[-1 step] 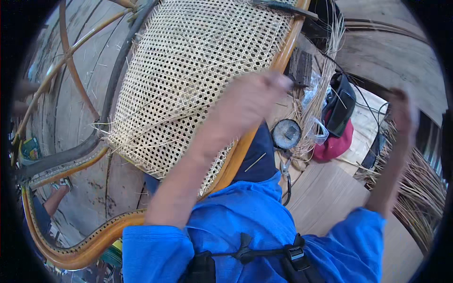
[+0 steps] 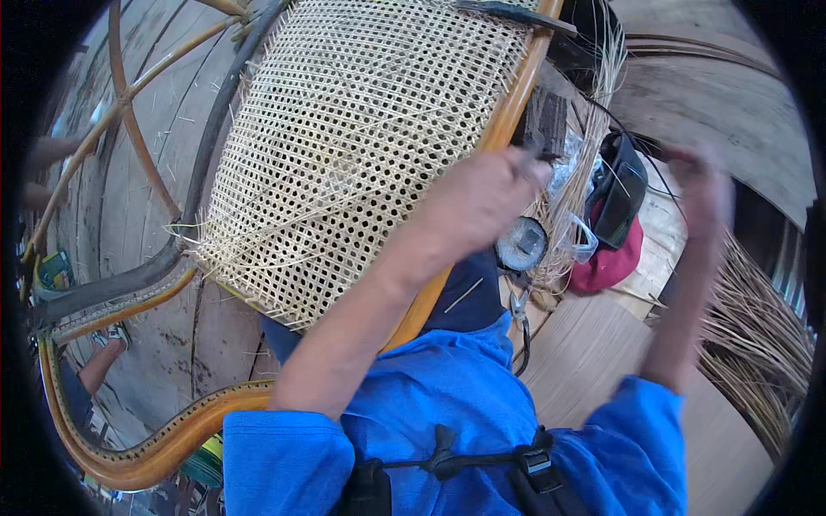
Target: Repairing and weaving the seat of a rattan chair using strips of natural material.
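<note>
Pale open-lattice cane panel (image 2: 361, 146), amber-orange frame (image 2: 508, 120), bright blue sleeves (image 2: 284, 464), dark red cloth (image 2: 615, 262).

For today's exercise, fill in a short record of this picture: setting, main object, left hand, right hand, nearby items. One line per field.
Setting: wooden plank floor, seen from above
Main object: woven cane panel in a curved orange-brown wooden frame
Left hand: at the frame's right edge, fingers curled; what it grips cannot be told
Right hand: raised away from the frame, blurred; grip cannot be told
Nearby items: bundle of loose cane strands, round tape measure, red cloth, second curved frame
</note>
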The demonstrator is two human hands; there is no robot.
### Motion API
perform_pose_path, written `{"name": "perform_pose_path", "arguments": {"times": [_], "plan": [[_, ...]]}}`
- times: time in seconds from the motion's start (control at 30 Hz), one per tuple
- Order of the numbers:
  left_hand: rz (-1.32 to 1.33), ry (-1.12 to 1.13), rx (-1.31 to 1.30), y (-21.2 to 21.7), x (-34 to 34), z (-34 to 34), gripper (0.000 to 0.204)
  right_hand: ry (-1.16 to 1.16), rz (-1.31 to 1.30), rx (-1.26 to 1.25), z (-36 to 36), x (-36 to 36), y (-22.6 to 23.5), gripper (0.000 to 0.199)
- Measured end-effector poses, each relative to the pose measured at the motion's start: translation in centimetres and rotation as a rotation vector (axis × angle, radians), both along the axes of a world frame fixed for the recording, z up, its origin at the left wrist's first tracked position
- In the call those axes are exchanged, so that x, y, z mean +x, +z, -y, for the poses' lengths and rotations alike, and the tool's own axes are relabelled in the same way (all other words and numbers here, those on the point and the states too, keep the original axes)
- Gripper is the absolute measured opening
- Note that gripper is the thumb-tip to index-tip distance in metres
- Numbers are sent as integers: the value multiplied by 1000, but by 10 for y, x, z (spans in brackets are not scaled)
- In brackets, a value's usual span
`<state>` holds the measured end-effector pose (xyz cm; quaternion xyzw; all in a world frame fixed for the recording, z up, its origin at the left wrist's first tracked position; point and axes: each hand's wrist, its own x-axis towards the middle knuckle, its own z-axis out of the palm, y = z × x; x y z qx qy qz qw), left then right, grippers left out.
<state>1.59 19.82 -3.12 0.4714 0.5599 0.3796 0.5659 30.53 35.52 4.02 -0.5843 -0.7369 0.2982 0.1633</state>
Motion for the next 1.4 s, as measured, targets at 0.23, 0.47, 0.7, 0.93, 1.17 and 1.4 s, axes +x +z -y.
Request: {"name": "perform_pose_path", "arguments": {"times": [0.23, 0.47, 0.7, 0.93, 1.17, 1.4], "plan": [[290, 90, -304, -3, 9, 27, 31, -366, -965, -446, 121, -149, -95, 18], [362, 648, -128, -9, -1, 46, 19, -348, -967, -573, 137, -148, -100, 15], [-329, 464, 117, -13, -23, 47, 19, -232, -130, -810, 119, -120, -86, 20], [-157, 248, 133, 9, -18, 3, 24, 174, -515, -482, 112, -137, -71, 20], [-759, 115, 243, -56, -43, -64, 24, 45, -455, -431, 65, -112, -74, 19], [-941, 4, 380, -62, -35, -80, 17, -11, -379, -145, 49, -117, -73, 20]]}}
